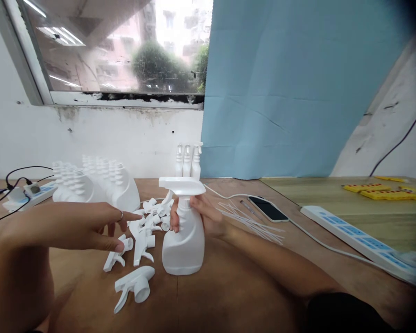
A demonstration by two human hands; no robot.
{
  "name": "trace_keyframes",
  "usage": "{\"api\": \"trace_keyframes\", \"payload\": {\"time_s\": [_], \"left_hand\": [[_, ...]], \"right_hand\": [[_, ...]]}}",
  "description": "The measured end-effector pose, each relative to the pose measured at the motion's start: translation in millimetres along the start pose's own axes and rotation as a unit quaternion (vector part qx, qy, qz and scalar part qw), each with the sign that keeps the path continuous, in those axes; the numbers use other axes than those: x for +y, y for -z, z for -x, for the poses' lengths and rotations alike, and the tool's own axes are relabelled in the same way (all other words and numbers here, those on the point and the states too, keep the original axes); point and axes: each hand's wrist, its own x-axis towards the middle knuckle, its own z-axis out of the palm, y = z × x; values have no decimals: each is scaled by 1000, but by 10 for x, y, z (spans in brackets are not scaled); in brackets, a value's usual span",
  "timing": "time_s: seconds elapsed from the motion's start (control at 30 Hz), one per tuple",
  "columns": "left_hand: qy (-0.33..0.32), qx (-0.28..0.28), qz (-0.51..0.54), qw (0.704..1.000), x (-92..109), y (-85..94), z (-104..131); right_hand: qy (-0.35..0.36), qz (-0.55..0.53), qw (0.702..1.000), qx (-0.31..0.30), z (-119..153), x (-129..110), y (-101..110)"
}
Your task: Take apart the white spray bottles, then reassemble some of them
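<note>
My right hand (208, 215) is wrapped round the neck of a white spray bottle (183, 249), which is upright with its trigger head on top. Part of the trigger is hidden by the fingers. My left hand (107, 226) hovers to the left with its fingers stretched out and apart, holding nothing. Under and beside it lies a pile of loose white trigger sprayer heads (142, 236). Nearer to me, one separate sprayer head (135, 286) rests on the brown table (208, 296).
Several white bottles without heads (121, 185) stand back left, beside a power strip (41, 196). Headed spray bottles (196, 162) stand by the wall. Thin white tubes (253, 222), a phone (267, 209), a cable and another power strip (353, 236) lie right. Yellow items (391, 193) lie farther off.
</note>
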Motion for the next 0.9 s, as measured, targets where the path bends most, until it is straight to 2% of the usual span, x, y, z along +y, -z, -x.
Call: {"api": "trace_keyframes", "payload": {"time_s": [0.1,0.17,0.27,0.37,0.43,0.63,0.77,0.9], "left_hand": [[5,-64,47,997,88,20,15],[7,-59,65,996,146,30,6],[8,-95,86,992,207,30,-10],[9,-123,91,988,234,19,-27],[12,-126,77,989,237,14,-39],[20,-123,50,991,191,-6,-76],[32,-146,39,988,129,-32,-95],[38,-142,36,989,103,-30,-109]], "right_hand": [[7,-27,1000,-2,0,24,-8],[2,0,1000,7,-1,30,-10],[-14,43,999,25,-3,28,-3],[-23,36,998,39,-12,16,26],[-39,16,999,14,-30,0,58],[-138,-41,983,-117,-103,-81,154],[-137,-61,982,-117,-107,-101,147],[-135,-64,984,-98,-89,-93,101]]}}
